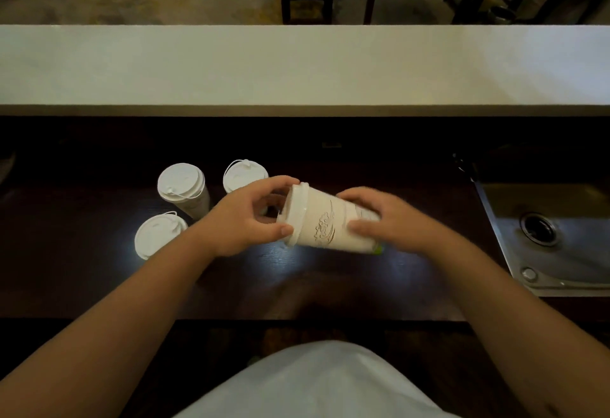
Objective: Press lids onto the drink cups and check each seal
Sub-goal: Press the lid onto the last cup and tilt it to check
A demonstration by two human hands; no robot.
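White paper cups with white plastic lids, three of them, stand upright left of the held cup on the dark wood-grain counter [82,285]: near-left cup [155,236], far-left cup [183,188], and a third cup [242,175] partly hidden behind the left hand. Left hand [246,219] is curled round the white lid [297,216] of the held cup, fingers over the top rim, thumb on the lower rim. Held white paper cup with a line-drawn print [325,224] lies on its side above the counter, lid end pointing left, base pointing right. Right hand [379,219] wraps the cup's base end, fingers over the wall, thumb underneath. Stainless steel sink with round drain [541,229] sits well right of the held cup. Pale raised ledge [297,64] runs behind it.
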